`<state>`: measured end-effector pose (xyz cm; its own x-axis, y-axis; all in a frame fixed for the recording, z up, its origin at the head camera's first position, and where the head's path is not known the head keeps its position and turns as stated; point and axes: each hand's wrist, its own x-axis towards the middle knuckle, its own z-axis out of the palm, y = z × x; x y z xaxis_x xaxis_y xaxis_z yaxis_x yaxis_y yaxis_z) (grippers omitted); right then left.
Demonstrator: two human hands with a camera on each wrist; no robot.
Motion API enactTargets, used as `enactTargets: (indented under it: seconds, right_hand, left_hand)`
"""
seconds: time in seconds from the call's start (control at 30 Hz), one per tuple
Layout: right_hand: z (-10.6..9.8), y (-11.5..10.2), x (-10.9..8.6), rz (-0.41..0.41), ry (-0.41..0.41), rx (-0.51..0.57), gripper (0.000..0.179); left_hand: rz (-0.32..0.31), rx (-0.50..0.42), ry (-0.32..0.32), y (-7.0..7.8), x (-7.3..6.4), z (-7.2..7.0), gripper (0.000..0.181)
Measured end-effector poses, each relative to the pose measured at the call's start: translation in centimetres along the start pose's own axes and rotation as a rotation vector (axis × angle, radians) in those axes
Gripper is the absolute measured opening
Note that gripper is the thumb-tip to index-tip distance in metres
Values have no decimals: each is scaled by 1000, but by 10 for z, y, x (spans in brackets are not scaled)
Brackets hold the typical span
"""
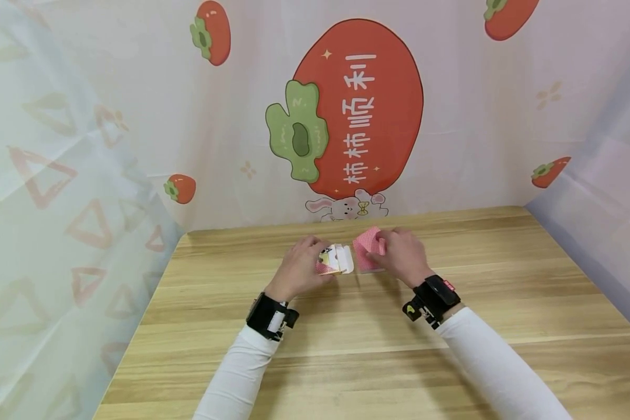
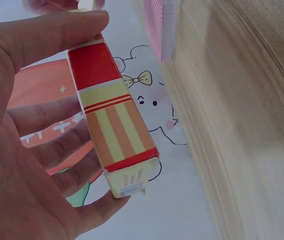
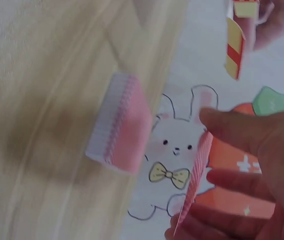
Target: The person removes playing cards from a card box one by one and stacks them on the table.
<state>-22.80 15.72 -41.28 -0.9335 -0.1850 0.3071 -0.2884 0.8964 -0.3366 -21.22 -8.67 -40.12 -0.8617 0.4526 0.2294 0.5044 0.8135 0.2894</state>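
My left hand (image 1: 300, 268) grips a playing-card box (image 2: 114, 115) between thumb and fingers, raised over the table. The box is red, yellow and white, and its white end flap (image 1: 348, 259) hangs open towards the right. A pink-backed deck of cards (image 3: 124, 130) stands on the tabletop, a little right of the box. Just above that deck, my right hand (image 1: 403, 256) pinches a thin pink-backed card (image 3: 197, 170) with the thumb on one side and fingers on the other. It appears edge-on in the right wrist view, apart from the deck.
Everything is over a wooden table (image 1: 346, 361), near its back edge. A white cloth backdrop (image 1: 231, 116) printed with persimmons and a rabbit hangs right behind. More patterned cloth (image 1: 42, 233) closes in the left side.
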Motion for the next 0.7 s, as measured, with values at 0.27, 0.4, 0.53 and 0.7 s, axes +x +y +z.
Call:
enactTargets:
  seconds: [0.27, 0.4, 0.53, 0.7]
  right_hand:
    - [18, -9, -1, 99, 18, -60, 37]
    - [25, -11, 0, 132, 22, -86, 29]
    - [32, -14, 1, 172, 8, -93, 31]
    - [38, -17, 3, 211, -5, -86, 38]
  left_hand:
    - [1, 10, -9, 0, 0, 0, 69]
    - [-4, 6, -6, 0, -1, 0, 68]
    - [-11, 3, -3, -1, -2, 1, 68]
    - [-11, 1, 3, -2, -4, 1, 69]
